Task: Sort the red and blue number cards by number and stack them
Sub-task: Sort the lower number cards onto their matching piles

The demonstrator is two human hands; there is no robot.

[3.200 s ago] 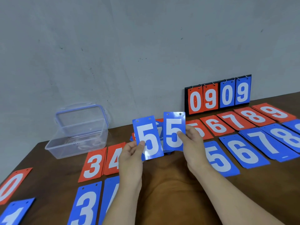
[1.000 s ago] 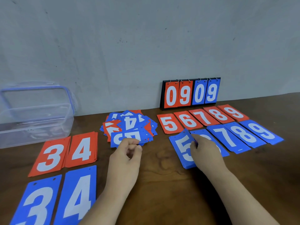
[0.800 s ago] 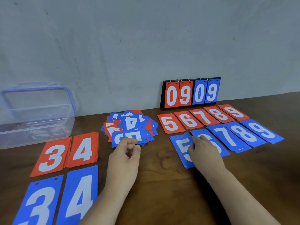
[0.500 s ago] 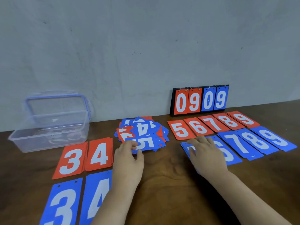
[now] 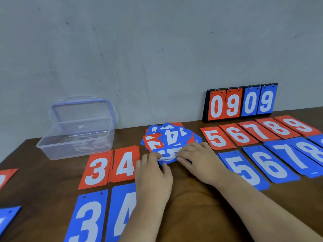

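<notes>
Fingers (image 5: 152, 155) of the left hand (image 5: 153, 173) and the right hand (image 5: 201, 161) pinch the near edge of a blue card (image 5: 167, 153) lying on the mixed pile (image 5: 172, 137), mid-worktop (image 5: 192, 198). Just left of the hands sits the red 4 stack (image 5: 125, 165), just right the blue 5 stack (image 5: 244, 170). A clear box (image 5: 75, 137) stands well left of the pile.

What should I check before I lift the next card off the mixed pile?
1. Left hand and right hand at the near edge of the mixed pile: ok.
2. Grip on the near blue card: cannot tell.
3. Its digit: cannot tell, fingers cover it.
4. Blue 5 stack uncovered: ok.
5. Red 5 stack uncovered: ok.
6. Sorting finished: not ok, cards lie jumbled.
</notes>
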